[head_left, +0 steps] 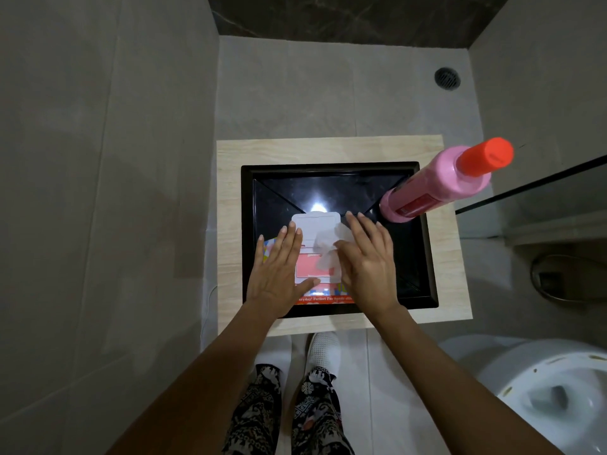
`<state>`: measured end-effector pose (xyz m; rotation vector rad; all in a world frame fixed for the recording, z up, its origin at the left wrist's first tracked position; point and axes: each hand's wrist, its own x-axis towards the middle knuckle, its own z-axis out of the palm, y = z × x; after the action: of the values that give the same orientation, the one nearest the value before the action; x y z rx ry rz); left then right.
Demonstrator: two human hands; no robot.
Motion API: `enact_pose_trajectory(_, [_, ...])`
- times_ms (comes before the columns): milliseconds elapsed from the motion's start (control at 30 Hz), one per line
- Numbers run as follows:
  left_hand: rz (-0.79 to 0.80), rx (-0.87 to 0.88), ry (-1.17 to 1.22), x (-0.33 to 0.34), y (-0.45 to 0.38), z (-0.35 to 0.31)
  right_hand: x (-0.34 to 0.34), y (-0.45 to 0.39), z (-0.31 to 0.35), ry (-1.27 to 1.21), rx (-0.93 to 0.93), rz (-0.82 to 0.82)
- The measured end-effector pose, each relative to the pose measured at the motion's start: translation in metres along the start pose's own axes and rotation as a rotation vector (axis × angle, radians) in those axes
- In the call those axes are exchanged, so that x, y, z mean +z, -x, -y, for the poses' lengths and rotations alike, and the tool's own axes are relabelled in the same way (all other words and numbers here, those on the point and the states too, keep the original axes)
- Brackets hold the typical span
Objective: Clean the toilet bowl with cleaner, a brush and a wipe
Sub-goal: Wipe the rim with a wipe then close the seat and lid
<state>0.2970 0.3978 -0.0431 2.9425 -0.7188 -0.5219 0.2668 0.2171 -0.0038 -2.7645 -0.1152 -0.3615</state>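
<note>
Right grip (366, 257) pinches wipe (323, 249); pack (315, 274) reads "Perfect For".

Pink cleaner bottle (437, 185) upright, white wipe (323, 249) crumpled

Glossy black plastic tray (427, 257); matt wood-grain counter (230, 224); smooth pink plastic bottle (437, 188); thin crumpled wipe (325, 251).

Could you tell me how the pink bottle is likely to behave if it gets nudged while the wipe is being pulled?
The pink bottle stands tall and narrow at the black tray's corner, so it probably tips easily. Its round body would likely roll once down. The red cap is on, so spilling seems unlikely.
</note>
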Motion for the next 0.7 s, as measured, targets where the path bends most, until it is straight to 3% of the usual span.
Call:
enact_pose_trajectory(400, [0.02, 0.005, -0.023, -0.018, 0.002, -0.006, -0.064, -0.067, 0.004, -0.019, 0.081, -0.334])
enact_pose_trajectory(700, [0.028, 0.017, 0.018, -0.034, -0.016, 0.0, -0.06, -0.064, -0.018, 0.097, 0.048, -0.232])
